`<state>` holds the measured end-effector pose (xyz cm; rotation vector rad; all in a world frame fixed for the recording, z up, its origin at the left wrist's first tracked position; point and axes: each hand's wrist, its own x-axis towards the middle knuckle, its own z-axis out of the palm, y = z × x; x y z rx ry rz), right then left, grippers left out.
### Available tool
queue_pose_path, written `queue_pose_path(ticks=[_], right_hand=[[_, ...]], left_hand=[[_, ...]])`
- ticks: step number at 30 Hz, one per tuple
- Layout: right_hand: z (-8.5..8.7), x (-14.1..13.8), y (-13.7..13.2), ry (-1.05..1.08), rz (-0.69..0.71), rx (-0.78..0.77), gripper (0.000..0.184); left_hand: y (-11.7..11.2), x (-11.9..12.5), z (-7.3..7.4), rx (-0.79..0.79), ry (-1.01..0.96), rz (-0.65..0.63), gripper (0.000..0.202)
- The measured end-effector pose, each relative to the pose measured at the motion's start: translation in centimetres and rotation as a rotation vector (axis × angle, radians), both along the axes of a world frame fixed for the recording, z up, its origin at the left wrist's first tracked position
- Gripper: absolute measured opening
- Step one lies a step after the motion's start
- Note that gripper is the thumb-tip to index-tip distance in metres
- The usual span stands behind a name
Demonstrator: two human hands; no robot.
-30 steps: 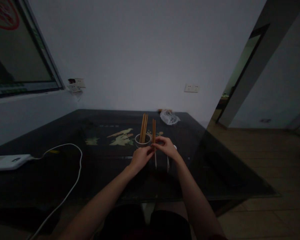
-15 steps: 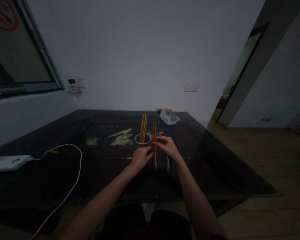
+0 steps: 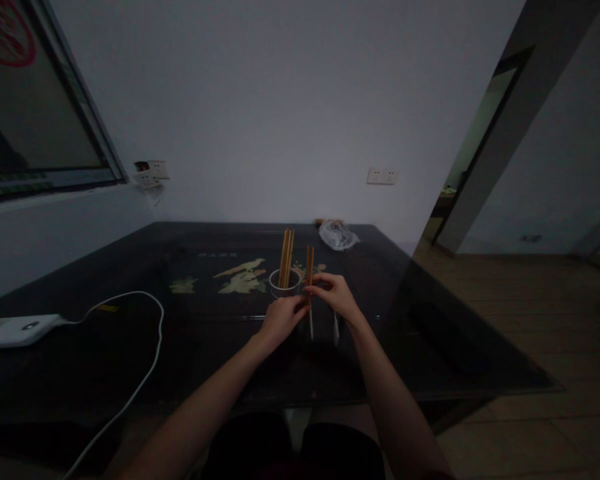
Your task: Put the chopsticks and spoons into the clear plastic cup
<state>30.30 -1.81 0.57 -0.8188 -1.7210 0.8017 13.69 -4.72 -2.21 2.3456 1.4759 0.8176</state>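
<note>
Brown wooden chopsticks (image 3: pixel 311 264) are standing nearly upright above a dark counter (image 3: pixel 200 360), their tops showing slightly lower and wider apart than a moment ago, which suggests the hold is being adjusted. The right hand (image 3: pixel 333 293) is pinching them between thumb and fingers; the left hand (image 3: pixel 283 316) is touching their lower part, though whether it is gripping, I cannot tell. Just beside, a cup (image 3: pixel 284 293) is holding more chopsticks (image 3: pixel 287 257).

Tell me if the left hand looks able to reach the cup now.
Probably yes: the left hand is close by the cup, with nothing visible blocking the way, though it seems busy at the chopsticks held by the right hand.
</note>
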Motion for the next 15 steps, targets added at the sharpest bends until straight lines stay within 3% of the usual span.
queue_pose_path(ticks=[15], right_hand=[[0.1, 0.3, 0.1, -0.023, -0.065, 0.028, 0.022]], left_hand=[[-0.8, -0.2, 1.3, -0.014, -0.024, -0.034, 0.021]])
